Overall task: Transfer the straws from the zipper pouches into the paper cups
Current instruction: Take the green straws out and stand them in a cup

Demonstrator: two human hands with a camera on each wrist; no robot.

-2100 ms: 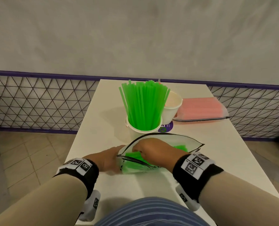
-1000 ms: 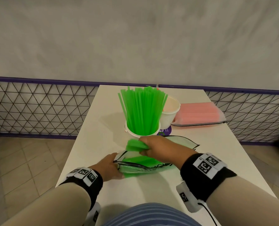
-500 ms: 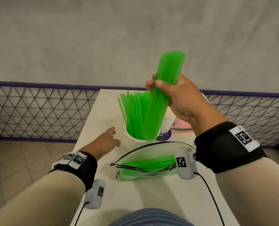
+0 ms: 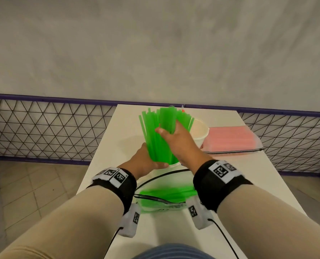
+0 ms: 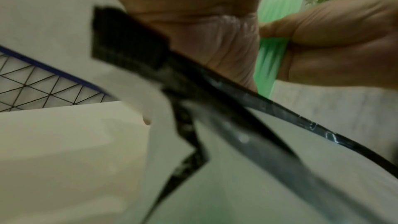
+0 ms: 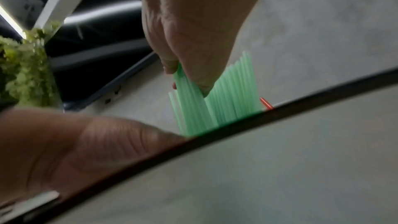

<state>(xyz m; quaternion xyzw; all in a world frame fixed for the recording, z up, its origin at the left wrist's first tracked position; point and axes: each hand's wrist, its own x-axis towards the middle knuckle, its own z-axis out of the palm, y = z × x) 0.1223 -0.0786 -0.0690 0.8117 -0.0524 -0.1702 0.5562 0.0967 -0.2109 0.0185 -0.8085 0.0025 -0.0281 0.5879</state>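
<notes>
My right hand (image 4: 171,134) grips a bundle of green straws (image 4: 167,118) upright and holds it among the green straws standing in the near paper cup (image 4: 174,164). In the right wrist view its fingers (image 6: 185,67) pinch the bundle (image 6: 189,91). My left hand (image 4: 146,159) wraps round the left side of that cup at the rim; its fingertips are hidden. The open zipper pouch (image 4: 164,198) lies near me between my wrists with green straws left inside. A second paper cup (image 4: 199,131) stands behind on the right, beside a shut pouch of pink straws (image 4: 232,139).
The narrow white table (image 4: 248,184) drops off to tiled floor (image 4: 34,193) on the left. A wire-mesh fence with a purple rail (image 4: 52,128) and a grey wall stand behind. A red straw tip (image 6: 266,103) shows behind the green ones. Camera cables hang from both wrists.
My right hand pulled a bundle of green straws from the pouch, raised it, and has brought it down into the near cup. My left hand left the pouch and took hold of the cup.
</notes>
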